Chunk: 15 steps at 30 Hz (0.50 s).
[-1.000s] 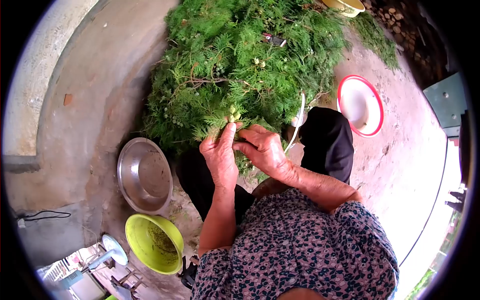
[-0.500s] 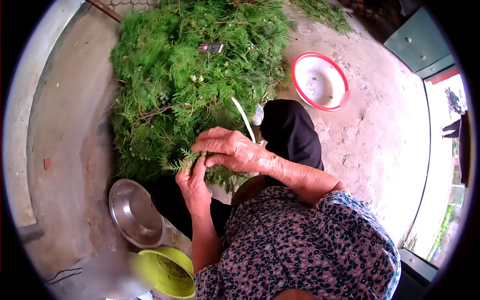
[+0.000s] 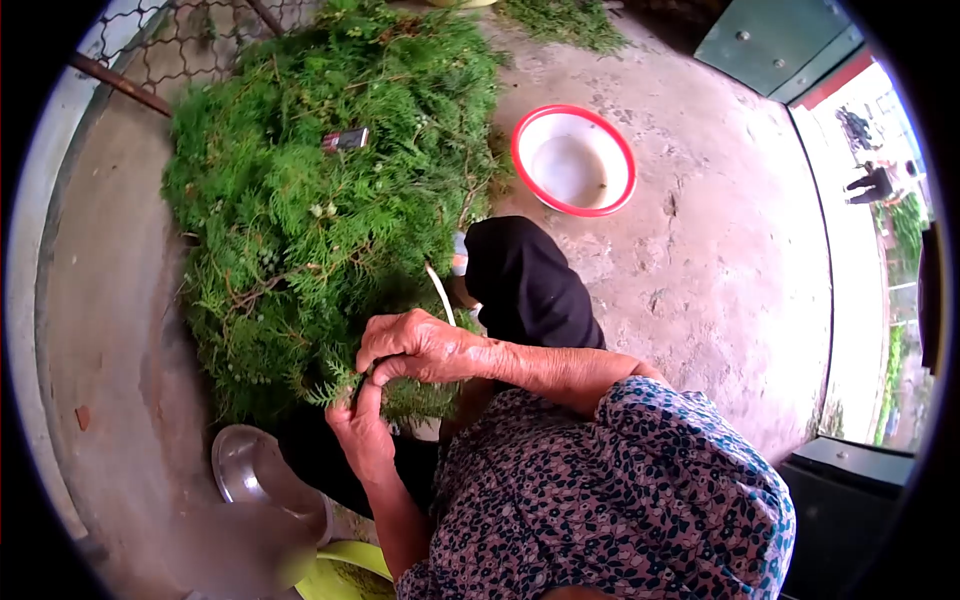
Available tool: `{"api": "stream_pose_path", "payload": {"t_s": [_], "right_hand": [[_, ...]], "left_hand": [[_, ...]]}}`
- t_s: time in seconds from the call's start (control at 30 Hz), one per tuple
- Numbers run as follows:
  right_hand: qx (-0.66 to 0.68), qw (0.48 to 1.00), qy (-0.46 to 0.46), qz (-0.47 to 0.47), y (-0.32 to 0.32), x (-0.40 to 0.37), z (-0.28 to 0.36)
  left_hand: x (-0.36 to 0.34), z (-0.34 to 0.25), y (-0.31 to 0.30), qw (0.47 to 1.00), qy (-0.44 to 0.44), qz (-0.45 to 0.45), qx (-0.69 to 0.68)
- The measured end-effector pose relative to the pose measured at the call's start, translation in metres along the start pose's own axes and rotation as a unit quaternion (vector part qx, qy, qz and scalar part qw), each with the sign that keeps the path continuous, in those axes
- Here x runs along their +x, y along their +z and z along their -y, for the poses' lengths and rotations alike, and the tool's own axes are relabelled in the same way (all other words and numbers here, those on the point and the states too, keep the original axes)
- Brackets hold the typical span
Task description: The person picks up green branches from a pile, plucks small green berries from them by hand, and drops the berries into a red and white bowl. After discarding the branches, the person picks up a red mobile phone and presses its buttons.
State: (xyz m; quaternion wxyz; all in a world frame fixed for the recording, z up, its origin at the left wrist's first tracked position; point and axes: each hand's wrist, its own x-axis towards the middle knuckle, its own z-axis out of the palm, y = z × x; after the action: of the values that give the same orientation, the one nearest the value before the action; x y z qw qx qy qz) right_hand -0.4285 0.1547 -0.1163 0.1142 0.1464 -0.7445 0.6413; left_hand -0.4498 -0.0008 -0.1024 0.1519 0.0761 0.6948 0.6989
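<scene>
A pile of green evergreen branches [image 3: 320, 220] with small pale cones lies in front of me. My left hand [image 3: 364, 440] is closed at the near edge of the pile, pinching a small evergreen sprig [image 3: 332, 385] between thumb and fingers. Just above it, my right hand [image 3: 425, 347] bends over with thumb and fingertips closed at the same sprig. The fingertips of both hands meet there, and what lies exactly between them is partly hidden. Beside my right hand, a white curved strip [image 3: 440, 295] sticks up near my knee.
A red-rimmed white basin [image 3: 625, 180] stands on the concrete floor to the right. At lower left are a metal basin [image 3: 235, 465] and a yellow-green tub [image 3: 350, 555]. A small dark box [image 3: 346, 140] lies on the branches. A person [image 3: 875, 183] is outside, far right.
The view has shifted, so the pile and basins sit lower and further left. My hands stay together at the sprig, and the right fingers have drawn in closer over the left thumb.
</scene>
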Motion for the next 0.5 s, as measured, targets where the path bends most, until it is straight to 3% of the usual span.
{"api": "stream_pose_path", "payload": {"t_s": [0.13,0.2,0.3,0.33,0.4,0.43,0.5], "right_hand": [[0.037,0.999,0.033,-0.009,0.001,-0.002,-0.001],[0.123,0.984,0.131,0.000,0.000,-0.002,-0.001],[0.224,0.958,0.179,0.010,-0.003,-0.005,-0.007],[0.255,0.943,0.216,-0.008,0.000,-0.007,-0.010],[0.301,0.907,0.289,-0.053,0.003,-0.004,-0.007],[0.315,0.904,0.286,-0.053,0.005,-0.005,-0.010],[0.448,0.840,0.299,-0.059,0.006,-0.006,-0.018]], "left_hand": [[0.002,0.017,-0.008,1.000,0.000,0.012,0.020],[0.002,0.018,-0.009,1.000,0.003,0.028,0.005],[0.005,0.010,-0.006,0.997,-0.006,0.064,0.049],[0.006,0.012,-0.012,0.994,-0.012,0.076,0.081],[0.007,0.017,-0.012,0.997,-0.042,0.058,0.010],[0.007,0.014,-0.011,0.997,-0.055,0.055,-0.029],[0.010,0.027,-0.015,0.992,-0.071,0.054,-0.087]]}}
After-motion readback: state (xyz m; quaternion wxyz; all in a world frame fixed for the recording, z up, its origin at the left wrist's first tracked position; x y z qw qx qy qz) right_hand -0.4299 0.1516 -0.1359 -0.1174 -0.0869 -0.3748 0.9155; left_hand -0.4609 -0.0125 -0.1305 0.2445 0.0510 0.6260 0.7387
